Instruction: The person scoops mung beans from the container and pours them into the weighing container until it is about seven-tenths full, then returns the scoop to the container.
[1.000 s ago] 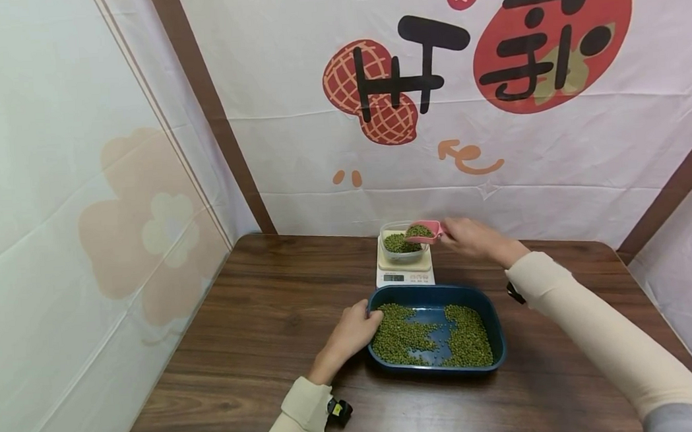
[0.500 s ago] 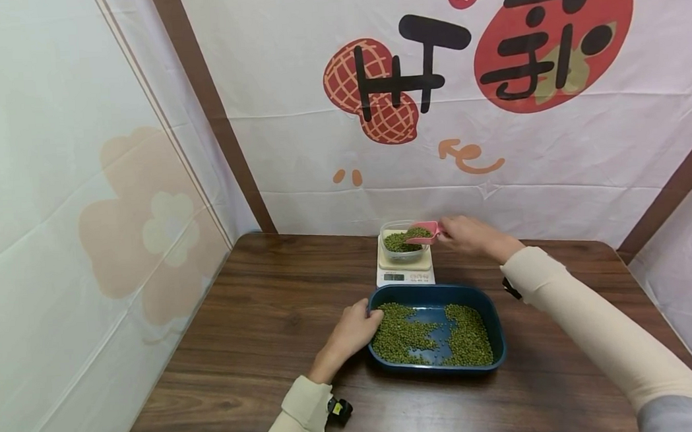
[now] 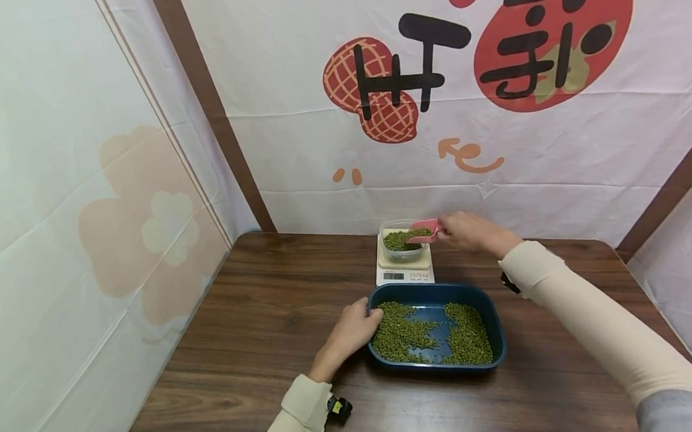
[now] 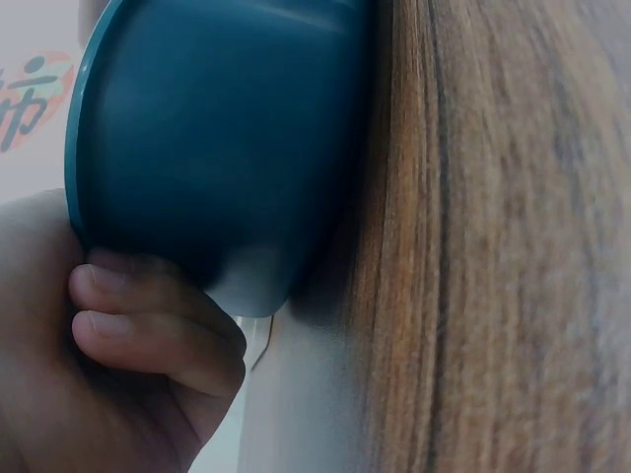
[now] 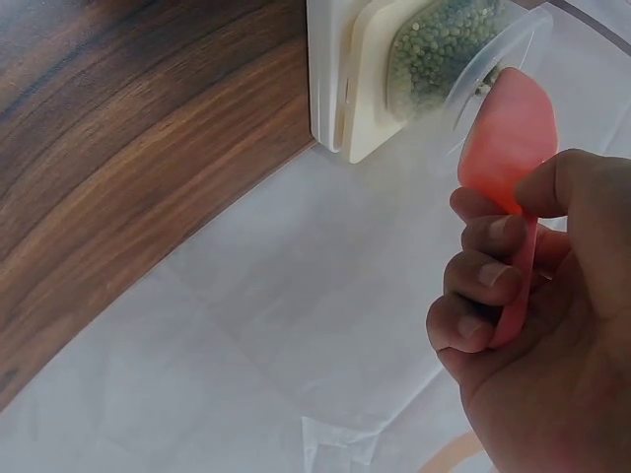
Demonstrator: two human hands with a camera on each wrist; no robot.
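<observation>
My right hand (image 3: pixel 464 230) grips the handle of a pink scoop (image 5: pixel 510 138), fingers curled round it in the right wrist view. The scoop, with green beans in it, is tilted over the right rim of a clear plastic container (image 3: pixel 404 255) that holds more green beans (image 5: pixel 439 59). That container stands on a white kitchen scale (image 3: pixel 405 276). My left hand (image 3: pixel 350 330) grips the left rim of a blue tray (image 4: pixel 227 138), its fingers bent against the outer wall. Green beans (image 3: pixel 469 334) lie in two heaps in the tray, with bare blue bottom between them.
The wooden table (image 3: pixel 269 313) carries the tray in front of the scale. A printed white cloth (image 3: pixel 294 140) hangs right behind the table's back edge, close to the scale. Another cloth wall (image 3: pixel 83 192) runs along the left side.
The scoop has tipped slightly further over the container, and my right hand has shifted a little up and left. My left hand and the tray stay put.
</observation>
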